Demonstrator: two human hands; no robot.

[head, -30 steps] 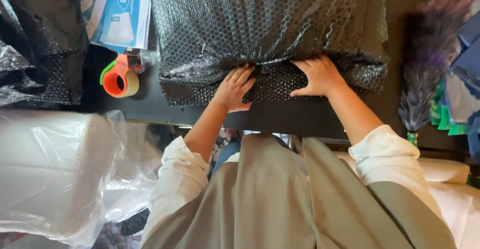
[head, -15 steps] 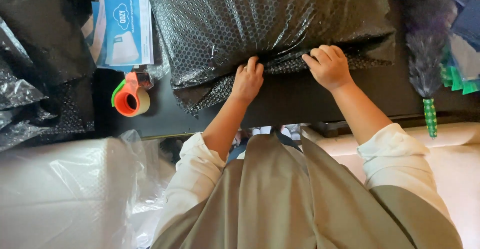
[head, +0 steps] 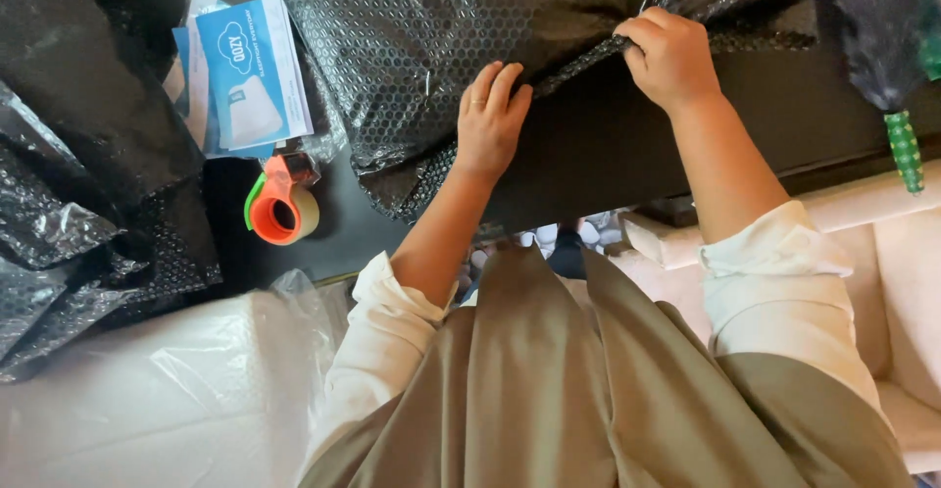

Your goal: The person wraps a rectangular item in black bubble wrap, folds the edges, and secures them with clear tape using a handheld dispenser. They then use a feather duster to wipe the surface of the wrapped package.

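A large bundle wrapped in black bubble wrap (head: 461,37) lies on a dark table (head: 686,145). My left hand (head: 490,116) rests flat on the wrap's near flap, fingers together and pointing away from me. My right hand (head: 671,57) is closed on the lifted edge of the same wrap, pulling it up off the table. Both arms wear white sleeves over a grey-green garment.
An orange tape dispenser (head: 281,204) with a roll lies left of my left hand. A blue and white leaflet in a clear bag (head: 245,76) lies behind it. More black bubble wrap (head: 88,174) piles at the left, clear plastic (head: 167,390) below it. A feather duster with a green handle (head: 897,106) is at right.
Both hands have moved away from me along the bundle. My right hand has gone from resting on the wrap to gripping and lifting its edge, baring the dark table beneath.
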